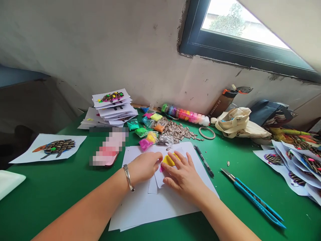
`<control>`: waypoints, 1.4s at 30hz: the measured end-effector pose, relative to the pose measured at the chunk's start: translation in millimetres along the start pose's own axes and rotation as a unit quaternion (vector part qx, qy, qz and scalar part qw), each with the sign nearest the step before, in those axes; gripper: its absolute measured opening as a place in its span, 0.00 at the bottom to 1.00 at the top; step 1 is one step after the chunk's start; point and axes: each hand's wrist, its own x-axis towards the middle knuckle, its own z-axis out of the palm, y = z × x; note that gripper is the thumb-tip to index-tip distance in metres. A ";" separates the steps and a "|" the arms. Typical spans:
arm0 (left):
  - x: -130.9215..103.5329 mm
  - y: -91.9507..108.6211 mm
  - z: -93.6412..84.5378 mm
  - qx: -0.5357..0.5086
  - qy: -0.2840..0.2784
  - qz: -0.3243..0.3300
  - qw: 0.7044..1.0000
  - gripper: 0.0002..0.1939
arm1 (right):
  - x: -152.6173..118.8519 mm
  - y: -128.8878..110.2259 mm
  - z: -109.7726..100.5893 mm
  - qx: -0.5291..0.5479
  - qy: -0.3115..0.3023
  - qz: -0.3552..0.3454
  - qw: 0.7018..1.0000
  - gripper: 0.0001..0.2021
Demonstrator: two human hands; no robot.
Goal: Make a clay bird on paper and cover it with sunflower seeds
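1. Your right hand [184, 174], centre of the frame, is spread with fingers apart, gripping nothing.
2. The flat, bright-yellow, clay-like piece [168, 161] lies under your right hand's fingers, partly covered, showing between them.
3. A small, magenta, clay-like piece [162, 169] shows just below its left end, beside your right index finger.
4. Your left hand [145, 165] has its fingers curled just left of the yellow piece; whether it grips anything cannot be told.
5. A small white paper sheet [161, 182] lies beneath both pieces.

Paper sheets [160, 207] on table [45, 187], pen [204, 161] and cutter [258, 199] to their right, seeds [179, 130] behind
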 end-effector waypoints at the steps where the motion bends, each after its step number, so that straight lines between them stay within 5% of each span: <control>1: 0.1 0.1 -0.1 0.000 0.000 0.001 1.000 0.08 | 0.3 -0.4 -0.5 -0.001 -0.003 0.003 1.000 0.21; 16: 0.7 -3.0 1.6 0.000 0.000 0.010 1.000 0.08 | -5.9 5.0 -14.5 0.009 -0.034 -0.015 0.999 0.18; 32: 0.5 -0.3 0.5 0.004 0.001 0.001 1.000 0.09 | -1.1 2.4 -9.0 0.007 0.007 -0.031 0.999 0.14; 42: 0.7 1.2 -0.1 0.004 -0.002 -0.006 1.000 0.09 | -2.5 2.7 -7.0 0.013 -0.019 -0.029 0.999 0.18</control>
